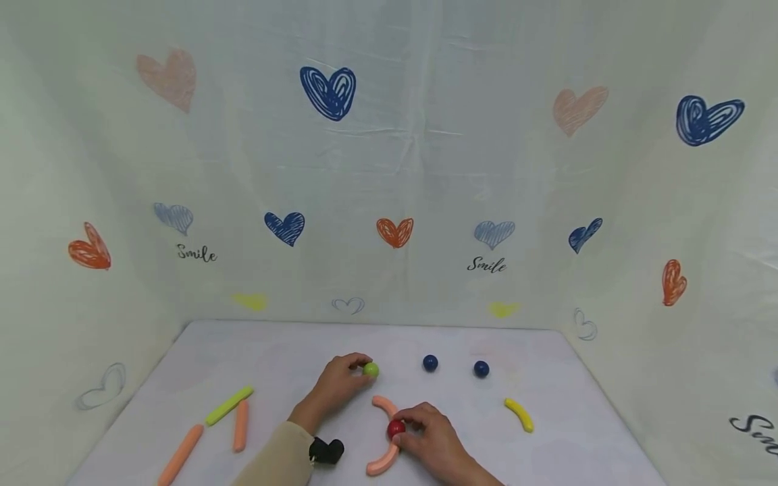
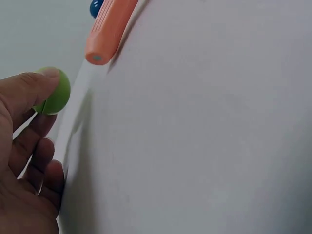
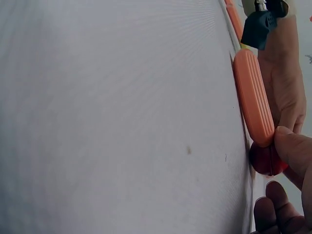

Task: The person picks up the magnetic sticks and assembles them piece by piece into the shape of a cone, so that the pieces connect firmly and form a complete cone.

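My left hand [image 1: 335, 385] pinches a green ball [image 1: 371, 369] between thumb and finger, near the middle of the white table. The left wrist view shows the same green ball [image 2: 60, 95] under the thumb tip, the other fingers bent below it. Closer to me, my right hand [image 1: 436, 435] holds a red ball [image 1: 396, 428] by thumb and fingertips. One curved orange stick [image 1: 384, 403] reaches from the ball's far side, and another curved orange stick [image 1: 381, 464] from its near side. In the right wrist view, a ribbed orange stick [image 3: 254, 97] meets the red ball [image 3: 263, 160].
Two dark blue balls [image 1: 430, 363] lie at the back right, with a curved yellow stick [image 1: 519, 414] nearer. On the left are a yellow-green stick [image 1: 228, 406] and two straight orange sticks [image 1: 240, 426]. A black device [image 1: 328, 451] sits at my left wrist. A heart-print curtain [image 1: 425, 169] surrounds the table.
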`<state>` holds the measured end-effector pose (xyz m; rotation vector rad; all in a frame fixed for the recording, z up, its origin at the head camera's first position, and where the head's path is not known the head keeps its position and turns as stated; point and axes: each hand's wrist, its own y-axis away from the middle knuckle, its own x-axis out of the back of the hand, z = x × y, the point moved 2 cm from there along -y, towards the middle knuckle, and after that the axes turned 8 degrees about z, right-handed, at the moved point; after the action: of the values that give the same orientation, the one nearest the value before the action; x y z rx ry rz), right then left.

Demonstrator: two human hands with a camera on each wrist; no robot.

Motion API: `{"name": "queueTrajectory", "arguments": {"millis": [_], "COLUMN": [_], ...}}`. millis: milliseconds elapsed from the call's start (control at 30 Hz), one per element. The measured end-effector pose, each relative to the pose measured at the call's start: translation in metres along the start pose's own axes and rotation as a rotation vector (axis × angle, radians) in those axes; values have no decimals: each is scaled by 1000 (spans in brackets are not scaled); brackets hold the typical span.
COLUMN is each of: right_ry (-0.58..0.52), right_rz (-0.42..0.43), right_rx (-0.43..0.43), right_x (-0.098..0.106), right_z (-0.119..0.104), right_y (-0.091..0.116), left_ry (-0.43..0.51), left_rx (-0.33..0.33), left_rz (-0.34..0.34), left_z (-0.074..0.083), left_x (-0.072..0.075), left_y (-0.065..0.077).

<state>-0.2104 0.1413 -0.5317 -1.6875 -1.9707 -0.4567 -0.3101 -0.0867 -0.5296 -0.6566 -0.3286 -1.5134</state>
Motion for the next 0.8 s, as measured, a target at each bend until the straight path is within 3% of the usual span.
{"name": "queueTrajectory", "arguments": {"millis": [300,500,800], "right_ry": [-21,-7,8], "right_rz": [9,18,16], "right_rx": [5,17,9], "right_x": [2,4,3], "right_z": [1,2,2], "right_y": [1,1,2], "left_ry": [-62,-44,-60], "left_rx": [-40,-68,-52], "left_rz": [-29,-64,-65], "left_z": [-2,-1,-2], "left_x": [21,18,14], "left_y": [30,38,46]}}
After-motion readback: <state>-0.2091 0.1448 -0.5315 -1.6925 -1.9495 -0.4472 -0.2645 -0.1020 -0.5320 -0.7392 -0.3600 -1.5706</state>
